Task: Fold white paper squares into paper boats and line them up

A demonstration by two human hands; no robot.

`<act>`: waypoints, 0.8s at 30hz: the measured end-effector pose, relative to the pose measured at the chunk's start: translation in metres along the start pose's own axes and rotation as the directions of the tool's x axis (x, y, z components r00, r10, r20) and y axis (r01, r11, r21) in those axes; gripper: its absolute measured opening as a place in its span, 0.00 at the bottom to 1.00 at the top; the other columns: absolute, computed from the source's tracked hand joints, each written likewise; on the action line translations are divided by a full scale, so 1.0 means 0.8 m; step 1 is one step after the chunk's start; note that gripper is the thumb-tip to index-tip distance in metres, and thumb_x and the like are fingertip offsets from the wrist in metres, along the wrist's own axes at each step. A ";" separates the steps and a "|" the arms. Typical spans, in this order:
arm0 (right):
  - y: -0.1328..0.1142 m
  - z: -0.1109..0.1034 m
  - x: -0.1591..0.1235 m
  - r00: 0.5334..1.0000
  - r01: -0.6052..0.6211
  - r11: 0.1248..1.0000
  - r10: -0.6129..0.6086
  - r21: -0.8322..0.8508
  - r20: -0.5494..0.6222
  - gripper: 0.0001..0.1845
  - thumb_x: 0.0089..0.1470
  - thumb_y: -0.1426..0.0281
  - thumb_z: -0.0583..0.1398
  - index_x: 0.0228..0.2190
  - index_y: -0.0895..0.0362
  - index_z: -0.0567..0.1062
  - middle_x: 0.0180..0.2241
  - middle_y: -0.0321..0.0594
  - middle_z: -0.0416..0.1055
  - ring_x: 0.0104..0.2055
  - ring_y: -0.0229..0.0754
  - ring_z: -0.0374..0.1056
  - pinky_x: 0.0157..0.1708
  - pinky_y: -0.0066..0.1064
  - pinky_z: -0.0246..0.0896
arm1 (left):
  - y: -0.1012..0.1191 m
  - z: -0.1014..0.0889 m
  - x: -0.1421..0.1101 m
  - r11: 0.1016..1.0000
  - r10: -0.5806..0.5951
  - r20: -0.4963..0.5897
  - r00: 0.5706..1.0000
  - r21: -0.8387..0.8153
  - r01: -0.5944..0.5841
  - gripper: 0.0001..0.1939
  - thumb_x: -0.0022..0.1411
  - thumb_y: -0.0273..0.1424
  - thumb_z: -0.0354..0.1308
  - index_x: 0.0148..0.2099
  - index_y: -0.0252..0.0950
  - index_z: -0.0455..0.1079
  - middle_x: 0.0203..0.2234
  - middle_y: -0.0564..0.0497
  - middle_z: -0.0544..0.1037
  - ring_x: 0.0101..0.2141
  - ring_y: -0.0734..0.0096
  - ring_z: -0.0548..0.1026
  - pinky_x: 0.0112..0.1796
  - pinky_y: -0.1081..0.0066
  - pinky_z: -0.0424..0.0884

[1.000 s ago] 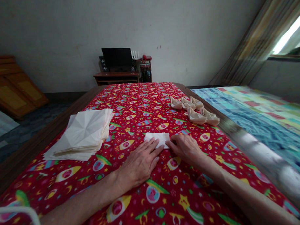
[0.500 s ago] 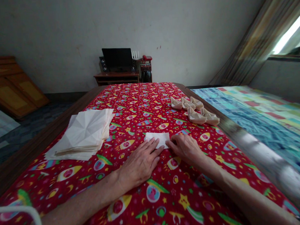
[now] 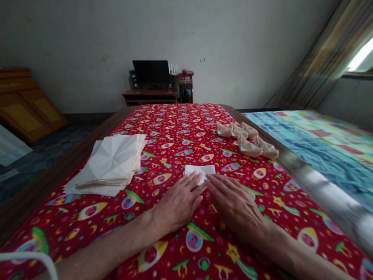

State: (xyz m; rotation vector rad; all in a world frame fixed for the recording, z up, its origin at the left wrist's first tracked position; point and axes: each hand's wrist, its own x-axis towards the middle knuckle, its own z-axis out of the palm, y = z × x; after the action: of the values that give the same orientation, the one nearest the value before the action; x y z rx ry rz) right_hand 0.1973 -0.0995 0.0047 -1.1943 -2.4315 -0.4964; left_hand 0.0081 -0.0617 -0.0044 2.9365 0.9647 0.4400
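A small folded piece of white paper (image 3: 202, 169) lies flat on the red patterned tablecloth (image 3: 176, 128), its near part covered by my fingers. My left hand (image 3: 181, 201) rests palm down, fingers stretched out over the paper's left and near side. Flat on the near right part of the paper is my right hand (image 3: 234, 203), with its fingers extended close together. To the left lies a stack of creased white paper sheets (image 3: 110, 161). Several folded paper boat-like shapes (image 3: 249, 146) stand in two rows at the right.
A wooden table edge (image 3: 310, 180) runs along the right, beside a bed with a colourful cover (image 3: 284, 144). Beyond the table stand a monitor (image 3: 151, 72) and a red telephone (image 3: 188, 73). A white curved tube (image 3: 40, 259) crosses the lower left corner.
My right hand has gone from curled fingers at the paper's right edge to lying flat across its near right part. My left hand stays on the paper. The view has shifted slightly.
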 end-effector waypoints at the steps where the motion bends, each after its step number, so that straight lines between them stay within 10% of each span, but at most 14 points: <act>1: -0.005 -0.001 -0.003 0.999 0.026 0.999 -0.027 0.019 0.018 0.20 0.62 0.72 0.47 0.52 0.64 0.67 0.53 0.48 0.68 0.55 0.47 0.63 0.54 0.41 0.59 | 0.000 0.001 0.000 1.000 0.000 -0.001 1.000 0.005 0.000 0.20 0.68 0.31 0.43 0.60 0.32 0.59 0.61 0.41 0.60 0.62 0.61 0.55 0.60 0.58 0.56; 8: 0.002 0.002 -0.025 0.981 0.005 0.994 -0.026 0.109 0.194 0.30 0.62 0.62 0.50 0.60 0.65 0.56 0.61 0.48 0.53 0.64 0.47 0.49 0.60 0.44 0.52 | -0.001 -0.002 0.001 1.000 0.014 -0.009 1.000 0.025 -0.013 0.19 0.67 0.31 0.44 0.59 0.32 0.61 0.60 0.42 0.61 0.61 0.62 0.57 0.60 0.60 0.55; 24: 0.019 -0.008 -0.036 0.983 -0.120 0.970 0.086 0.211 0.162 0.20 0.62 0.70 0.49 0.53 0.60 0.69 0.53 0.46 0.68 0.57 0.46 0.61 0.56 0.43 0.59 | -0.026 -0.012 -0.034 0.995 -0.072 -0.046 0.996 0.065 0.074 0.19 0.68 0.30 0.44 0.59 0.38 0.62 0.58 0.50 0.66 0.58 0.66 0.62 0.57 0.58 0.59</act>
State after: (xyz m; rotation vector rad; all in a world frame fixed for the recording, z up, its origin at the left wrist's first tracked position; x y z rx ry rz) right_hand 0.2273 -0.1129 -0.0014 -1.2946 -2.4561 -0.1040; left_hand -0.0275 -0.0615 -0.0045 2.9497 1.1090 0.4807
